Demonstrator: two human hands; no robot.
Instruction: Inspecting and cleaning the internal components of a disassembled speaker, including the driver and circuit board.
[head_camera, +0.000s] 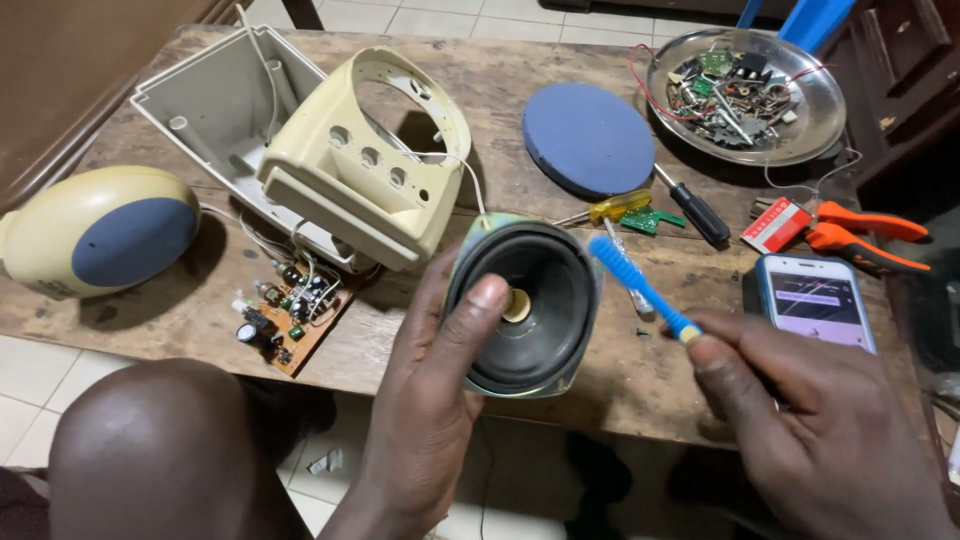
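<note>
Cluttered wooden bench (600, 385) below; my left hand (430, 400) has its fingers clasped round the speaker (525, 305) above its edge, my right hand (810, 420) pinching a blue brush (640, 285); hard bristle strokes could dent the cone

A round black loudspeaker (522, 305) with a matt cone and dull metal frame is seen above a rough, worn wooden table (480, 90). Smooth blue plastic is shown by the toothbrush (640, 288), glossy metal by the round tray (820, 120).
</note>
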